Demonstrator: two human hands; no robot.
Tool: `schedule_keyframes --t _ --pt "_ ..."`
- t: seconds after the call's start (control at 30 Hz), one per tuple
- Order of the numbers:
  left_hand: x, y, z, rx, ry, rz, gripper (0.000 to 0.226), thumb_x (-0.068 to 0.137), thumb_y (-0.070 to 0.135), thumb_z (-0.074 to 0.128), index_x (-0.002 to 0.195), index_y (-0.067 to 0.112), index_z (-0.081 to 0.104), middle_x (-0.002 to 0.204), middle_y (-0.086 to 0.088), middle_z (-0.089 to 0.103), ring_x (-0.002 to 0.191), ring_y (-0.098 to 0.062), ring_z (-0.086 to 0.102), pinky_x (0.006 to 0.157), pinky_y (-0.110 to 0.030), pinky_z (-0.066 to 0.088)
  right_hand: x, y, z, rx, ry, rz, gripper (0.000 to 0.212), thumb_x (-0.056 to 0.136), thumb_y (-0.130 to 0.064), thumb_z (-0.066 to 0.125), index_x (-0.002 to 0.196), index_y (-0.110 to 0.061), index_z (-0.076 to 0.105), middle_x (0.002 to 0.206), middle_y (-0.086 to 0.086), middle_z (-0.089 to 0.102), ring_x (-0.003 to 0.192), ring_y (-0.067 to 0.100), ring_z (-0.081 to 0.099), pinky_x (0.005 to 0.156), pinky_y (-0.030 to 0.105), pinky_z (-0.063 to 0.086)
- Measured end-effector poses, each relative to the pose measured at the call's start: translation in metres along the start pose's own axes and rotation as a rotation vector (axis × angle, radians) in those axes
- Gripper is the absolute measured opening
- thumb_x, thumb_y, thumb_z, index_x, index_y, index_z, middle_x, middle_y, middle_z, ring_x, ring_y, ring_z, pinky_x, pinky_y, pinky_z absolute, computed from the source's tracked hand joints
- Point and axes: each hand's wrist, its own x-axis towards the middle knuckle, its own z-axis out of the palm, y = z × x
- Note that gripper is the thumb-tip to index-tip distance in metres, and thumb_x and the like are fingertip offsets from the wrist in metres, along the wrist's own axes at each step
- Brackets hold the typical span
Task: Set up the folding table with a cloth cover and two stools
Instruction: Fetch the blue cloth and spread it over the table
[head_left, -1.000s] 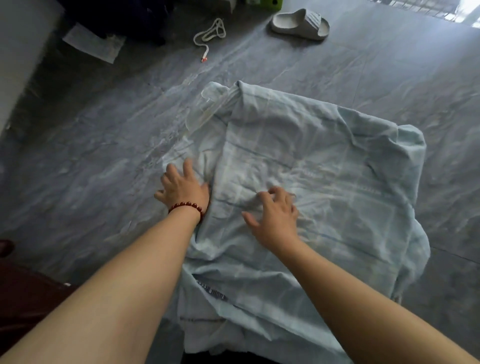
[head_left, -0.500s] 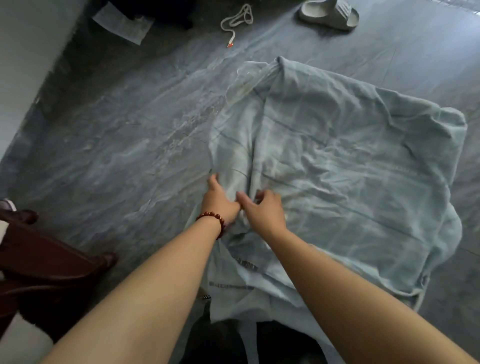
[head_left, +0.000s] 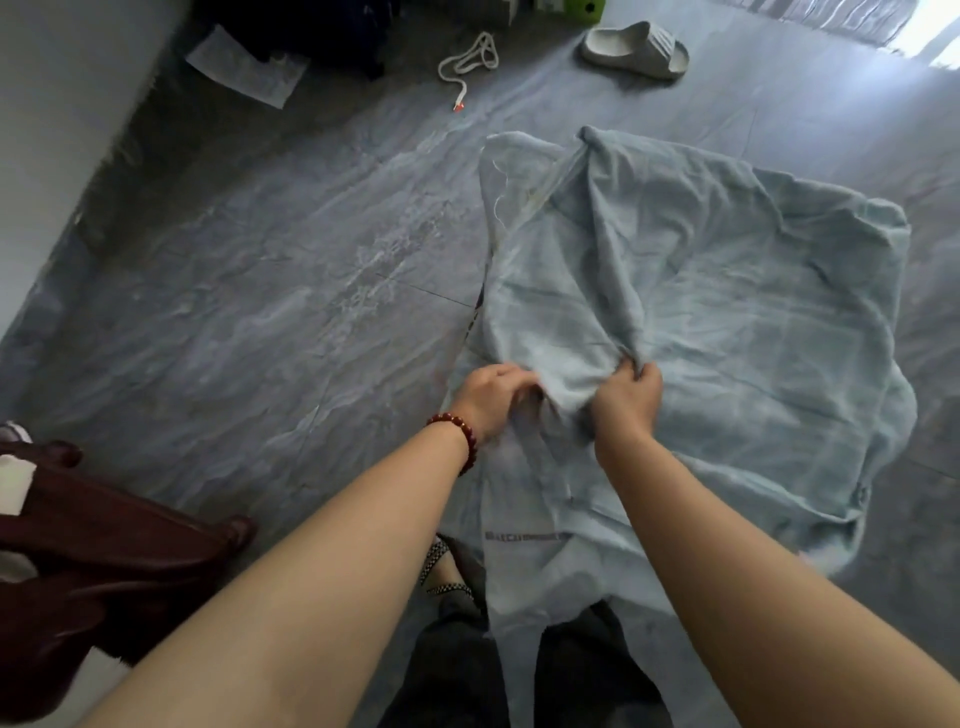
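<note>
A pale blue cloth (head_left: 727, 322) lies spread and wrinkled over a low flat surface in the right half of the view, its edges hanging down. My left hand (head_left: 488, 400), with a red bead bracelet at the wrist, grips a bunch of the cloth near its left side. My right hand (head_left: 626, 400) pinches a raised fold of the same cloth just to the right. The two hands are close together and the fabric is gathered between them. The table under the cloth is hidden. No stools are in view.
Grey marbled floor (head_left: 249, 322) stretches to the left. A dark red wooden piece of furniture (head_left: 93, 545) stands at lower left. Far off lie a grey slipper (head_left: 636, 49), a white cord (head_left: 470, 62) and a sheet of paper (head_left: 244, 70). My legs and a sandalled foot (head_left: 447, 571) show below.
My hands moved from lying flat and apart on the cloth to close together, and now they bunch it into a fold. My view has shifted left.
</note>
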Motion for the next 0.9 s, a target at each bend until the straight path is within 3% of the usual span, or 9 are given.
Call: schedule_keyframes --t 0.07,0.13,0.2,0.27,0.37,0.53,0.63,0.73,0.9 --pt "-0.003 -0.001 0.003 -0.226 0.032 -0.093 0.011 0.070 0.031 0.062 0.069 0.023 0.070 0.085 -0.010 0.064 0.089 -0.026 0.061 0.079 -0.037 0.048 -0.002 -0.003 -0.008 -0.015 -0.022 0.032 0.027 0.101 -0.021 0.037 0.112 -0.002 0.052 0.100 0.010 0.053 0.098 0.025 0.053 0.076 0.024 0.035" --pt "-0.002 -0.008 0.002 -0.374 0.071 -0.189 0.060 0.055 0.032 0.069 0.109 0.009 0.062 0.108 -0.020 0.065 0.097 -0.032 0.064 0.085 -0.043 0.053 -0.001 -0.004 -0.012 -0.028 -0.077 0.063 0.035 0.099 -0.030 0.043 0.120 -0.002 0.049 0.104 0.008 0.053 0.104 0.027 0.055 0.080 0.027 0.038" --pt "-0.007 -0.009 0.003 -0.406 0.029 -0.233 0.071 0.060 0.025 0.074 0.122 0.000 0.052 0.112 -0.020 0.064 0.093 -0.031 0.066 0.075 -0.041 0.056 -0.007 -0.004 -0.015 -0.067 -0.089 0.031 0.051 0.092 -0.039 0.056 0.127 -0.006 0.038 0.119 0.008 0.046 0.108 0.023 0.050 0.088 0.031 0.040" --pt "-0.010 -0.008 0.004 -0.434 -0.057 -0.251 0.056 0.068 0.021 0.074 0.117 -0.001 0.058 0.106 -0.018 0.068 0.086 -0.027 0.067 0.066 -0.035 0.057 -0.017 -0.001 -0.017 -0.146 -0.034 -0.150 0.063 0.083 -0.038 0.067 0.128 -0.010 0.034 0.130 0.008 0.034 0.116 0.020 0.042 0.097 0.028 0.037" --pt "-0.009 -0.011 0.004 -0.393 -0.083 -0.164 0.036 0.075 0.011 0.070 0.111 0.008 0.066 0.105 -0.015 0.069 0.093 -0.028 0.066 0.088 -0.043 0.053 -0.030 0.007 -0.016 -0.251 -0.037 -0.365 0.045 0.079 -0.038 0.072 0.114 -0.019 0.049 0.123 -0.001 0.028 0.117 0.016 0.037 0.098 0.023 0.033" --pt "-0.015 -0.008 -0.005 -0.365 -0.148 -0.111 0.056 0.056 0.008 0.058 0.111 0.006 0.065 0.109 -0.025 0.066 0.102 -0.041 0.062 0.093 -0.052 0.049 -0.031 0.014 -0.008 -0.327 -0.455 -0.209 0.047 0.083 -0.059 0.057 0.112 -0.023 0.066 0.146 0.006 0.027 0.138 0.018 0.025 0.114 0.028 0.020" --pt "-0.019 -0.003 -0.012 -0.478 -0.203 -0.155 0.050 0.063 0.011 0.046 0.107 -0.008 0.063 0.105 -0.026 0.064 0.094 -0.037 0.059 0.093 -0.043 0.046 -0.032 0.016 -0.001 -0.380 -0.635 -0.227 0.059 0.069 -0.075 0.057 0.100 -0.026 0.071 0.132 0.009 0.043 0.130 0.024 0.040 0.109 0.037 0.034" --pt "-0.013 -0.003 -0.021 -0.634 -0.177 -0.177 0.034 0.082 0.023 0.048 0.095 -0.002 0.066 0.092 -0.017 0.068 0.087 -0.029 0.064 0.090 -0.039 0.049 -0.032 0.009 0.002 -0.301 -0.594 -0.304 0.019 0.088 -0.035 0.063 0.084 -0.019 0.072 0.107 0.014 0.056 0.102 0.024 0.057 0.085 0.027 0.045" --pt "0.003 -0.011 -0.035 -0.567 0.167 -0.195 0.061 0.057 0.035 0.081 0.107 0.004 0.067 0.103 -0.014 0.070 0.094 -0.030 0.068 0.090 -0.048 0.053 -0.037 0.006 0.017 -0.130 -0.616 -0.292 0.018 0.093 -0.025 0.058 0.101 -0.018 0.073 0.115 -0.001 0.065 0.108 0.011 0.060 0.095 0.028 0.047"
